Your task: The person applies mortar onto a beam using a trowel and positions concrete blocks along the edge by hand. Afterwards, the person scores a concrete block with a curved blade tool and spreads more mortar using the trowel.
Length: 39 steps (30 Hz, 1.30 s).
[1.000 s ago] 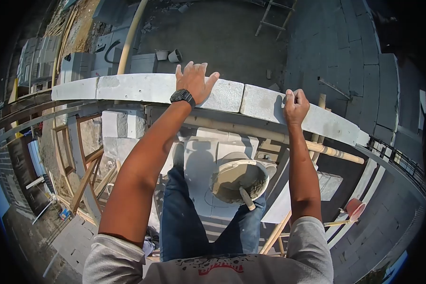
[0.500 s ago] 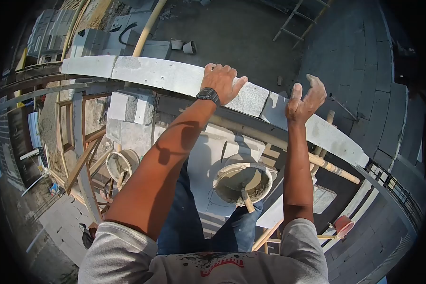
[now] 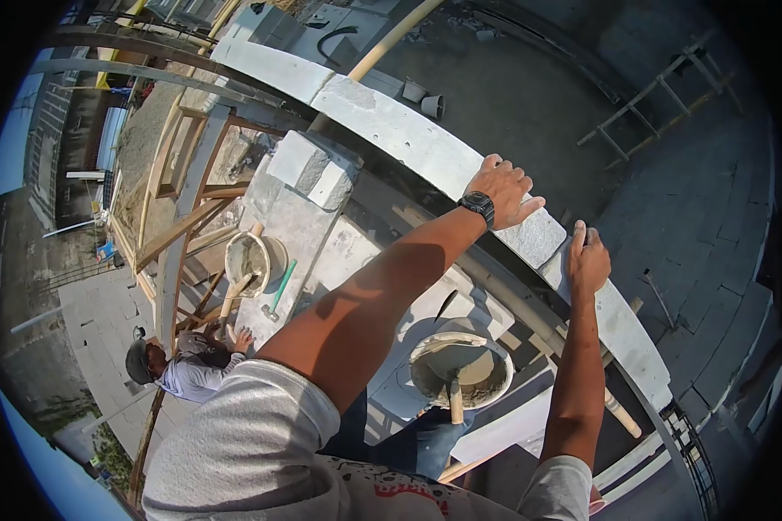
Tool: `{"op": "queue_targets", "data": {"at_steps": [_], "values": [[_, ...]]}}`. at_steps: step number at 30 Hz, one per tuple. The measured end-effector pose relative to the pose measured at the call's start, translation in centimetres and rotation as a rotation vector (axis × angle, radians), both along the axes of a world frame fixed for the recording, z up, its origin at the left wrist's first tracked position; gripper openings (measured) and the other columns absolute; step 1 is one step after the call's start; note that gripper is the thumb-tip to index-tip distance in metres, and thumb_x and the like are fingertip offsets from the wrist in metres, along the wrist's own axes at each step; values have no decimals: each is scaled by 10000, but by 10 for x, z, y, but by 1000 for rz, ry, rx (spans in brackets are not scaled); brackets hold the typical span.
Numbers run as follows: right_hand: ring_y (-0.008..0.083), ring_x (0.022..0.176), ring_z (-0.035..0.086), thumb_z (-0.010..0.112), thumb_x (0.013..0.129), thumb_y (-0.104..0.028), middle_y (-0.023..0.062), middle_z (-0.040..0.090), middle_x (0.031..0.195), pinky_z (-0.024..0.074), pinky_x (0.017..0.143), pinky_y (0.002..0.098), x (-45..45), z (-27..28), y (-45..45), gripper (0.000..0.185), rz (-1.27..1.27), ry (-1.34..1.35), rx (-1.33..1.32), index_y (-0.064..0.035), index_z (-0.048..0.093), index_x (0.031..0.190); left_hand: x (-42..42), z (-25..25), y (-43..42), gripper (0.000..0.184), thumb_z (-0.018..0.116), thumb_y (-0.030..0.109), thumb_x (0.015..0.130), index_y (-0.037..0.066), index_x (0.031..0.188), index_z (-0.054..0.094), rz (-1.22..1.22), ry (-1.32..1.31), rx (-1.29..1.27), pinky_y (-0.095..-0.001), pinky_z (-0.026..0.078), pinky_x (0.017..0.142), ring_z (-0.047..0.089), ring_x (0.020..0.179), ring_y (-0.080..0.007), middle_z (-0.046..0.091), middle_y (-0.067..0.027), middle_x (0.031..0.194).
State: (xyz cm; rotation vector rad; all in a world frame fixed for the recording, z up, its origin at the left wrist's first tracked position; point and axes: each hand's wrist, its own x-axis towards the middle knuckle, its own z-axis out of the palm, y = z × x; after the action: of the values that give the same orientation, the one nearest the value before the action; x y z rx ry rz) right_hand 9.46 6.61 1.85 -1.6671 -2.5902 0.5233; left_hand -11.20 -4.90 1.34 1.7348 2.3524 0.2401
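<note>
Fingers of the left hand (image 3: 501, 191) lie unclenched over the white block row (image 3: 404, 132) beneath them; the right hand's (image 3: 589, 262) curl at its edge, grip undeterminable; even pressure appears advisable.

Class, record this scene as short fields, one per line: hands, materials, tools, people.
Left hand: laid over the white block row, thumb out
Right hand: at the same row, fingers by its far edge
Watch: black, left wrist
Near bucket: holds grey mix; wooden handle sticks out
Second bucket: left of the near one
Green-handled tool: beside second bucket
Co-worker: lower left
</note>
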Motion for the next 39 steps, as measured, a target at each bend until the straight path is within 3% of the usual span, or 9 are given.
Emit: {"op": "queue_targets", "data": {"at_steps": [11,17,23,26,29,32,35,36,39], "values": [[363,904,679,618,937,-388,161,711,903,523,808,484,6,-6,-3,366,-63,126,126,-40,682,844,0,3,3,569,436,571,1029,94,1092,739,-36,-19,-19,-490,345,1081,641,1084,-260,725,-98,1072],[349,909,681,652,925,-366,152,705,892,523,800,475,11,-12,-4,336,-66,212,242,-43,679,838,1,4,2,576,422,569,1035,89,1100,735,-48,-43,-22,-492,346,1074,641,1065,-266,725,-98,1072],[345,806,685,665,931,-384,139,710,871,528,766,454,9,-2,-2,329,-101,172,108,-62,708,883,3,10,3,575,420,564,1038,84,1092,732,-39,-22,-38,-493,361,1054,641,1043,-267,725,-107,1044],[325,760,683,695,929,-325,128,709,845,523,774,433,16,-12,-3,264,-234,568,68,-64,714,892,2,3,2,578,427,567,1035,80,1091,733,-42,-31,-4,-487,363,1052,641,1032,-271,724,-113,1028],[296,852,672,712,925,-117,109,702,910,510,819,395,47,7,-38,106,-70,779,457,-24,680,964,1,6,3,580,440,567,1029,71,1083,737,-40,-46,11,-485,366,1044,642,1017,-271,719,-119,1006],[274,896,637,680,950,-57,142,669,975,503,851,391,112,22,-125,103,-302,830,360,19,660,1016,2,7,3,561,477,555,1007,61,1066,736,-51,-62,13,-494,367,1027,642,1019,-288,720,-136,1006],[231,905,619,647,990,-122,117,657,945,492,873,371,211,-15,-225,157,-747,762,53,34,653,1006,3,2,3,561,514,562,986,53,1083,732,-62,-82,58,-496,367,1026,642,1032,-315,726,-150,1039],[113,866,588,628,1022,-167,38,653,927,470,816,264,246,-29,-258,170,-832,707,-30,-2,670,1027,2,0,3,562,525,564,980,52,1088,730,-77,-82,87,-496,367,1026,642,1038,-322,729,-152,1050],[73,648,519,630,1010,-147,-8,597,759,426,592,245,328,-37,-340,145,-1186,720,-285,-8,662,984,5,5,5,614,540,603,957,55,1167,717,-77,-22,56,-485,337,1087,629,1116,-328,725,-159,1131]]}}
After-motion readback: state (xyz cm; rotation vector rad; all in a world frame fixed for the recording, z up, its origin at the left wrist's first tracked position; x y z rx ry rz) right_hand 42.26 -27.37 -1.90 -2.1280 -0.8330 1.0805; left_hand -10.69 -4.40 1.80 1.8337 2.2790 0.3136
